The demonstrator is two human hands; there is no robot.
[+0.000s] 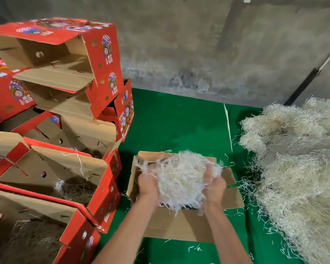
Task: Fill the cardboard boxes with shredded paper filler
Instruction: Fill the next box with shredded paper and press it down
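An open cardboard box (181,223) sits on the green floor mat in front of me, flaps spread out. Over its opening I hold a big clump of white shredded paper (181,178) between both hands. My left hand (148,185) grips its left side, my right hand (214,185) its right side. The clump hides most of the box's inside. A large heap of shredded paper (297,168) lies on the mat at the right.
Red printed cardboard boxes (69,60) are stacked at the left, the upper ones on their sides. Lower open ones (51,180) hold some shredded paper. A grey concrete wall (198,44) stands behind. Green mat (175,121) lies between stack and heap.
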